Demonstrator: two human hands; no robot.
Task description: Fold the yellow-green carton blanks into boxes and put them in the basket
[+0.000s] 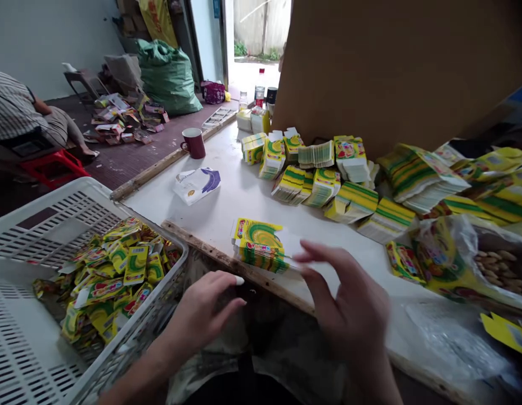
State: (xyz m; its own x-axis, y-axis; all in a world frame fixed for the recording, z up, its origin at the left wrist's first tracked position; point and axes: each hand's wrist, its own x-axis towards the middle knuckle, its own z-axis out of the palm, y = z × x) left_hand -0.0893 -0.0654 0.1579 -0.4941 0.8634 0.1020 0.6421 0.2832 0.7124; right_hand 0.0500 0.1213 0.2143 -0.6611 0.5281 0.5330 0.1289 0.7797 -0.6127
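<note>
Two hands at the near edge of a white bench [239, 194], with a fanned stack of yellow-green cartons [261, 242] between and beyond them. The stack lies on the bench, just beyond the wooden edge strip [210, 247]; its central place seems chosen so that either hand can reach it. The cartons look flat and overlap in steps, an arrangement that probably leaves each edge easier to separate. The right hand [349, 298] stands at the stack's right end, its grip wide, thumb and fingers spread; blur prevents telling whether the fingertips touch the white flaps. The left hand [206, 306] lies just nearer than the edge strip, its grip moderately wide, with nothing visible between thumb and fingers; the loose curl perhaps keeps it ready beside the stack. At left, a white crate [28, 304] contains a heap of small packets [136, 264], its raised walls presumably keeping them together. Bundled cartons [351, 199] line the far right of the bench, apparently as a supply within reach. A maroon mug [194, 143] and a tissue pack [197, 185] stand farther left, apart from the stack.
</note>
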